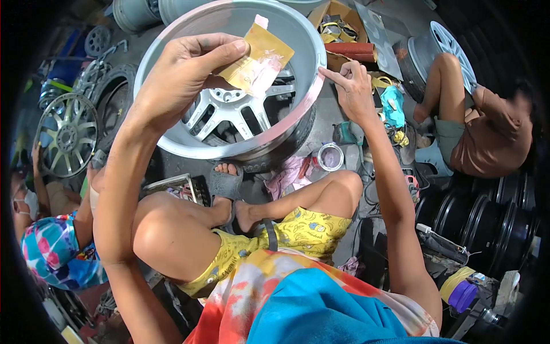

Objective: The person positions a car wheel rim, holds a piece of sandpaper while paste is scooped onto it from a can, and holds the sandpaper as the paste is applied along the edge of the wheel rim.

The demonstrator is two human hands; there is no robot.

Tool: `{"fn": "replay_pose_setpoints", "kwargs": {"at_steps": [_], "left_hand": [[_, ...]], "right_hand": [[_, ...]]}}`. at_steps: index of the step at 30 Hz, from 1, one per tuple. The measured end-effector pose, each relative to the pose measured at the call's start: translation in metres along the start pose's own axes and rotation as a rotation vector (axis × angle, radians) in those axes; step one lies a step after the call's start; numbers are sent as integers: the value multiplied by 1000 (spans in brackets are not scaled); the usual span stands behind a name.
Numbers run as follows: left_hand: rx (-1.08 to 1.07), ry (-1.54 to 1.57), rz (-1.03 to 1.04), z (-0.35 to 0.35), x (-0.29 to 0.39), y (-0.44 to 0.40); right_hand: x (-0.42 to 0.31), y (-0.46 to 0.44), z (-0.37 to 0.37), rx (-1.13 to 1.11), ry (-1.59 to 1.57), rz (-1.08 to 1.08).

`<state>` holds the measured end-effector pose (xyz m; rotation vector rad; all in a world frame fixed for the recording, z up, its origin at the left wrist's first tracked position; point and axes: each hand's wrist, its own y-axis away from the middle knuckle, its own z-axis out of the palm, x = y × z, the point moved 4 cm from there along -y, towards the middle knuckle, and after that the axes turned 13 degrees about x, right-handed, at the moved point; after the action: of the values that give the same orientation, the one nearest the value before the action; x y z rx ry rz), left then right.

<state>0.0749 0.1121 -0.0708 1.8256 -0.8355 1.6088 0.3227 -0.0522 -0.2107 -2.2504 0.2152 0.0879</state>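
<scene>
My left hand (192,71) pinches a yellowish, card-like spreader (255,57) between thumb and fingers. Pink putty (266,71) is smeared over the spreader's lower face, with a small dab at its top edge. Beneath it lies a large grey alloy wheel (220,151), face and spokes visible inside the barrel, propped on a dark tyre (298,140). A pinkish band runs along the wheel's right and near lip. At that right lip, my right hand (354,92) touches the edge with an outstretched index finger; its other fingers are bent and nothing shows in them.
An open can (330,157) stands beside a pink cloth (289,175) on the floor. A cardboard box (341,23) of supplies sits at the back. Co-workers with wheels sit left (63,246) and right (492,132). Black rims (481,218) line the right side.
</scene>
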Motion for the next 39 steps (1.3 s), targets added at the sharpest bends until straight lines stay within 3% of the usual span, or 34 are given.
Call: {"fn": "replay_pose_setpoints", "kwargs": {"at_steps": [5,12,14,16,19,26,30,32,39], "left_hand": [[12,-15,38,-5,1,4],[4,-20,65,-2,4,8],[17,-81,91,-5,6,12],[29,-95,86,-10,6,10],[-30,-15,110,-6,7,8],[14,-131,118,-4,8,9],[-36,-38,94,0,3,5],[-35,-72,103,4,7,7],[20,-120,111,-12,3,9]], "right_hand": [[-45,25,-11,-115,-96,-48],[-9,-18,-6,-20,75,-210],[-21,-9,-8,-177,1,-202],[-40,-1,-16,-169,-70,-294],[-10,-16,-8,-154,69,-293],[-6,-8,-10,-203,22,-235],[22,-27,11,-154,125,-215],[22,-34,17,-72,107,-242],[-2,5,-4,-131,12,-172]]}}
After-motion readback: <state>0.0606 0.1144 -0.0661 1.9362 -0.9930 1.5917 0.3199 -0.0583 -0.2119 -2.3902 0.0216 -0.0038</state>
